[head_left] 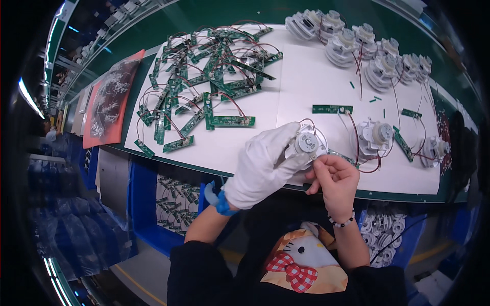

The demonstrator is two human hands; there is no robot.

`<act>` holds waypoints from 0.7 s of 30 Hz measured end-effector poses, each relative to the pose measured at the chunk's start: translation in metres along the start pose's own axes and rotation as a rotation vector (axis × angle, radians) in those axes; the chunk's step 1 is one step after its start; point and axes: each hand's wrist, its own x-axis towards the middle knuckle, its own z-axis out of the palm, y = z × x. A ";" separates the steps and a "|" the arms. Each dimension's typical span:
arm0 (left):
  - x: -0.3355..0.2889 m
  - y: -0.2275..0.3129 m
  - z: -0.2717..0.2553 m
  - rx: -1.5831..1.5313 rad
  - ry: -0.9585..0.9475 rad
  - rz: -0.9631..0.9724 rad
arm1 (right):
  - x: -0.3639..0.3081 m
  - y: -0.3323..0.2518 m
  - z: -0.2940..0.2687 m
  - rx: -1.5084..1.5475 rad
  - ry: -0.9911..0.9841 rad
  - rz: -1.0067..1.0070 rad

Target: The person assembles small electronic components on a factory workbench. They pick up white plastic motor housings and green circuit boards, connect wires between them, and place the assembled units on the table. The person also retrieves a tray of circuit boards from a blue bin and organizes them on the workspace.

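Note:
My left hand (259,162), in a white glove, grips a round white plastic housing with a silver motor (307,143) on top, tilted up above the table's near edge. A thin red-brown wire arches over the motor's top side. Bare and closed in a pinch, my right hand (338,179) meets the housing's lower right rim; what lies between its fingertips is too small to make out. Just beyond those fingers a green circuit board (341,155) lies partly hidden. To the right sits another motor assembly (382,133) with dark red wires, below a long circuit board (332,109).
A tangled heap of wired circuit boards (209,76) covers the left of the white sheet (301,81). Several motor assemblies (341,48) stand at the back right. Beyond the left edge lies a bag of small parts (113,94). Blue bins (144,214) sit below the table.

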 end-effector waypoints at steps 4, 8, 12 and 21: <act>0.008 -0.030 -0.047 0.297 0.125 0.106 | -0.021 -0.005 -0.017 -0.142 -0.041 -0.060; 0.018 -0.049 -0.073 0.686 -0.252 -0.172 | -0.047 -0.004 -0.036 -0.216 -0.136 -0.023; 0.030 -0.047 -0.073 0.720 -0.322 -0.233 | -0.052 -0.006 -0.046 -0.148 -0.239 0.144; 0.022 -0.042 -0.076 0.721 -0.283 -0.119 | -0.034 -0.008 -0.034 -0.067 -0.480 0.292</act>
